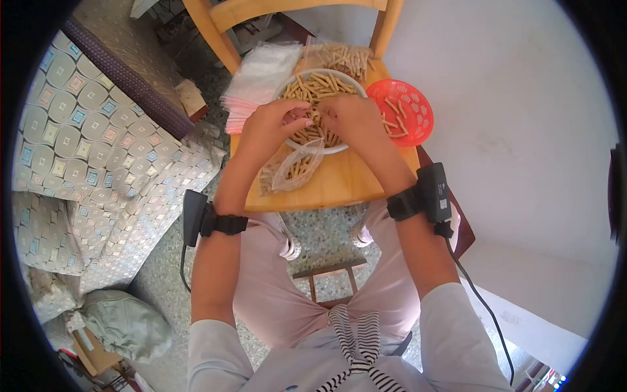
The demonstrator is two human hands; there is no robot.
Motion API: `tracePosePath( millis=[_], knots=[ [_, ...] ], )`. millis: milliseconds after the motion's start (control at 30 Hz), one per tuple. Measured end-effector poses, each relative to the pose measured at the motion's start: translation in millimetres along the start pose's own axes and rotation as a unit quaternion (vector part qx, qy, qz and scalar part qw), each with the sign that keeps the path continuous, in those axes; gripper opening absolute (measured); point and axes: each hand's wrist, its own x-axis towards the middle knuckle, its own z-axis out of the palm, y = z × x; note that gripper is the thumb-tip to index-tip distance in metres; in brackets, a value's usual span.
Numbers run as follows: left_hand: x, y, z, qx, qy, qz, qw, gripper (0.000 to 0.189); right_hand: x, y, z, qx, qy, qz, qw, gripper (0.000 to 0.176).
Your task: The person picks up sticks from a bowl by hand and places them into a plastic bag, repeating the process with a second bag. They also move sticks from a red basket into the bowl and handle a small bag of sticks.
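Hands over a bowl (339,148) of sticks (323,83) on a chair (349,179). Left hand (273,125) pinches sticks at the centre; right hand (356,121) curls into the pile, its grip hidden. Part-filled bag (297,166) lies just before the bowl; red basket (418,124) to its right, empty bags (258,75) to its left.
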Motion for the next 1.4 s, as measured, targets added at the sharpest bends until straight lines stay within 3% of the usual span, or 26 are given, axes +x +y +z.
tracePosePath(
  millis=[67, 267, 367, 600, 767, 967, 1200, 1400],
  knots=[
    [2, 6, 1, -0.066, 0.015, 0.033, 0.997, 0.026, -2, 0, -6, 0.104, 0.112, -0.051, 0.987, 0.012],
    [3, 27, -1, -0.075, 0.073, 0.109, 0.988, 0.018, -4, -4, -18, 0.165, 0.134, -0.089, 0.973, 0.02],
    [4, 33, 0, -0.064, 0.104, 0.125, 0.985, 0.017, -4, -7, -21, 0.184, 0.18, -0.095, 0.962, 0.015],
    [2, 37, 4, -0.068, 0.152, 0.107, 0.98, 0.016, -4, -10, -24, 0.212, 0.186, -0.072, 0.957, 0.012],
    [5, 30, 3, -0.081, 0.202, 0.058, 0.974, 0.016, -5, -10, -29, 0.216, 0.226, -0.06, 0.948, 0.022],
    [6, 23, 5, -0.068, 0.177, 0.041, 0.981, 0.015, -5, -16, -38, 0.276, 0.245, -0.124, 0.921, 0.022],
    [6, 24, 4, -0.072, 0.151, 0.024, 0.986, 0.017, -4, -16, -34, 0.251, 0.231, -0.161, 0.926, 0.026],
    [6, 27, 2, -0.111, 0.146, 0.038, 0.982, 0.021, -7, -21, -39, 0.289, 0.228, -0.169, 0.914, 0.016]
  ],
)
